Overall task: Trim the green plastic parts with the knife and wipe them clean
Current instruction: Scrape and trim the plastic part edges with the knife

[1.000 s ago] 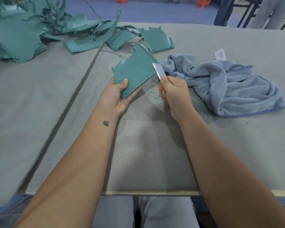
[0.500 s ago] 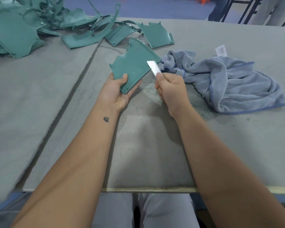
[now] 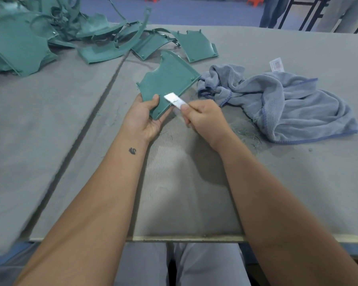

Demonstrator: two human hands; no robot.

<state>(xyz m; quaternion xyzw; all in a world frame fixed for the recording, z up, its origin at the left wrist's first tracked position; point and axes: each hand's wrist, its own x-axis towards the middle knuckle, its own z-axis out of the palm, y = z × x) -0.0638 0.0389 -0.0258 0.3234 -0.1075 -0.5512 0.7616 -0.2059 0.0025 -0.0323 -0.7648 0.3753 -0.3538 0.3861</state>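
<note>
I see the grey felt-covered table (image 3: 194, 193) nearest. Above it my left hand (image 3: 142, 116) grips the flat green plastic panel (image 3: 167, 81); my right hand (image 3: 205, 118) pinches a small silver knife blade (image 3: 174, 100) against the panel's edge. Just right of the panel lies a crumpled blue-grey towel (image 3: 287, 102); beyond it, piled green plastic parts (image 3: 50, 36), then blue floor (image 3: 194, 13).

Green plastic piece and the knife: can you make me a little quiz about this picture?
1. True or false: the left hand holds the green part.
2. What does the right hand grip? A) blade B) towel C) nothing
3. Where is the pile of green parts: far left or far right of the table?

Key: 1 true; 2 A; 3 far left.
</note>
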